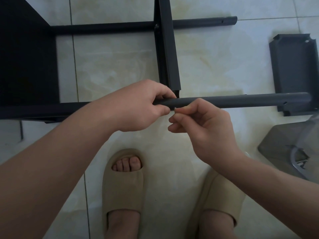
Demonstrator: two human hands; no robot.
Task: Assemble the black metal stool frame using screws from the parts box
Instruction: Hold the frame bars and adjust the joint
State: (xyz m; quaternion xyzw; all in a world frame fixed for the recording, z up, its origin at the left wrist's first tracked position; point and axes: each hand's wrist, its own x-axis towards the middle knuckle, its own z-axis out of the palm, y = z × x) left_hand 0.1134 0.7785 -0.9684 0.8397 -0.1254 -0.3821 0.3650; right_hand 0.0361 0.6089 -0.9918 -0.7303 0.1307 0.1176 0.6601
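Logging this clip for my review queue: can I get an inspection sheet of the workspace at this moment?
Surface: pale tiled floor.
Job's things: near tube and far tube lie flat, bridged by a crossbar; black panel at their left ends; a tiny screw, barely visible, at the near joint.
Clutter: loose dark metal plate at right; plastic packet holding a metal part, lower right.
Grippers: left hand grips the near tube beside the joint; right hand pinches the screw just under the tube.
Cables: nothing seen.
Surroundings: beige slippers on the person's feet.
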